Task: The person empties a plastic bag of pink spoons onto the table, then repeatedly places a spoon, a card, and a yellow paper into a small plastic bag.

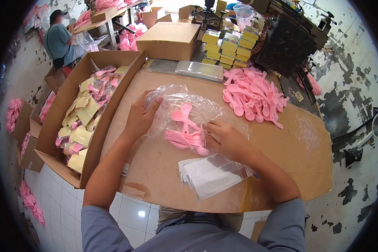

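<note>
Two bare hands work over the brown tabletop [290, 168], with clear plastic and pink spoons between them. Farthest left, an open carton [130, 75] holds filled packets with pink spoons and yellow pieces showing. Next comes the left hand [142, 113], its thumb raised apart from the fingers, at the left edge of the crinkled clear plastic [160, 101]; how firmly it grips is hard to tell. The plastic spreads from this hand toward the right one. The small bunch of pink spoons [185, 138] lies right of the left hand and nearer the wearer, its right end just beside the right hand. Whether the bunch is inside the plastic cannot be told. Below it lie flat clear-and-white sleeves [214, 176], close to the right wrist. The right hand [226, 137] has its fingers bent narrowly at the plastic's right side. Beyond it, farther right and away from the wearer, is a large heap of pink spoons [253, 93].
</note>
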A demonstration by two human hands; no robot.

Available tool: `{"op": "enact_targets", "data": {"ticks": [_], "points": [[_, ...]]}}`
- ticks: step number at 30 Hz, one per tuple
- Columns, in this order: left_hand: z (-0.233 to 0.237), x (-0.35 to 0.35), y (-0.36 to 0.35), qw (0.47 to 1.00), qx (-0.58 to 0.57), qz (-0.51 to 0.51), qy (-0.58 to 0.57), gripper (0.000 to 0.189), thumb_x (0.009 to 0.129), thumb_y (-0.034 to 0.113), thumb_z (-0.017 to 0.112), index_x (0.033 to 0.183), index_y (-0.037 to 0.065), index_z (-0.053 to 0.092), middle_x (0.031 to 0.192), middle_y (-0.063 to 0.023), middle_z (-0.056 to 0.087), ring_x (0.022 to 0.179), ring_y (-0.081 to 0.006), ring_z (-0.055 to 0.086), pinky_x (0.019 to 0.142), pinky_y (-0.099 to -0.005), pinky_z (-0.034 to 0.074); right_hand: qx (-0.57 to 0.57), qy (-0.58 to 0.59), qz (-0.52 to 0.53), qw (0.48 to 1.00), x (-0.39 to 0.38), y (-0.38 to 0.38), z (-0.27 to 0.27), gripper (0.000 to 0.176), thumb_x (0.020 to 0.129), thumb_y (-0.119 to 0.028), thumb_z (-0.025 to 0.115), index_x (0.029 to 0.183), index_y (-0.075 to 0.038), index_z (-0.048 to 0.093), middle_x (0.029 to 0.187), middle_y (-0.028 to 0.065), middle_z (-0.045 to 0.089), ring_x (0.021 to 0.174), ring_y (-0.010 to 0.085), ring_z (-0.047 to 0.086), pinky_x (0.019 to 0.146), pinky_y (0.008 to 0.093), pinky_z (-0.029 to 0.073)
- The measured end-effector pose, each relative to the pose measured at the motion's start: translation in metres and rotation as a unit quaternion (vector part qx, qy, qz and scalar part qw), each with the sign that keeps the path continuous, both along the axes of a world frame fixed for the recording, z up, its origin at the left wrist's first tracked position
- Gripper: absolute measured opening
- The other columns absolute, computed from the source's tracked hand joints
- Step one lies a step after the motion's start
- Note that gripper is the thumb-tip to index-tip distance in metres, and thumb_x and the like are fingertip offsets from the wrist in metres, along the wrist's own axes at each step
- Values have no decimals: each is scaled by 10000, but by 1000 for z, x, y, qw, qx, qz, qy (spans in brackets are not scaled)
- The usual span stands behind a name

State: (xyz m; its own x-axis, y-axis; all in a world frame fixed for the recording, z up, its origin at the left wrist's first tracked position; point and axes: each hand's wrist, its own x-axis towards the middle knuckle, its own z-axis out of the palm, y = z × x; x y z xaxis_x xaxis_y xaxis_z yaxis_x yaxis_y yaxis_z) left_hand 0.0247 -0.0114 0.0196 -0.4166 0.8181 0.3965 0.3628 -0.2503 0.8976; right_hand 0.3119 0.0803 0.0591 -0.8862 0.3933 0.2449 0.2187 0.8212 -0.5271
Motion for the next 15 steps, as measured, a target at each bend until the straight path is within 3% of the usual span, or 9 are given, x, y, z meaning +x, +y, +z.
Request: {"op": "enact_targets", "data": {"ticks": [2, 5, 8, 11, 15], "points": [[0, -1, -1, 1000, 4, 0, 2, 340, 1039, 285, 641, 1216, -6, 642, 856, -51, 710, 708, -78, 603, 629, -272, 490, -64, -77, -4, 995, -8, 6, -2, 266, 955, -121, 640, 1177, 22, 670, 1091, 199, 650, 986, 363, 648, 878, 419, 527], [-2, -4, -1, 1000, -4, -1, 12, 334, 1037, 280, 644, 1209, -6, 647, 839, -47, 703, 695, -75, 596, 625, -271, 484, -74, -102, 45, 991, -11, 16, 4, 332, 956, -140, 635, 1237, 37, 635, 1104, 202, 633, 979, 380, 638, 880, 436, 522], [-2, -3, 0, 1000, 0, 2, 21, 336, 1034, 279, 649, 1206, -10, 648, 828, -46, 700, 681, -76, 589, 624, -271, 483, -8, -91, 60, 994, -12, 14, -1, 360, 949, -129, 630, 1266, 42, 616, 1071, 211, 637, 988, 383, 633, 877, 444, 519], [-6, -4, 2, 1000, 4, -4, 10, 343, 1030, 279, 653, 1209, -14, 647, 828, -42, 696, 674, -78, 582, 625, -273, 482, 53, -133, 63, 988, -12, 9, -2, 332, 940, -115, 622, 1234, 39, 622, 1036, 224, 641, 964, 397, 636, 880, 458, 516], [-1, 0, -1, 1000, -11, 1, 2, 353, 1028, 284, 657, 1212, -17, 647, 820, -33, 687, 672, -75, 577, 624, -273, 480, 21, -148, 83, 985, -16, 5, 13, 261, 931, -127, 617, 1140, 30, 626, 1002, 231, 659, 957, 426, 648, 861, 484, 519]]}}
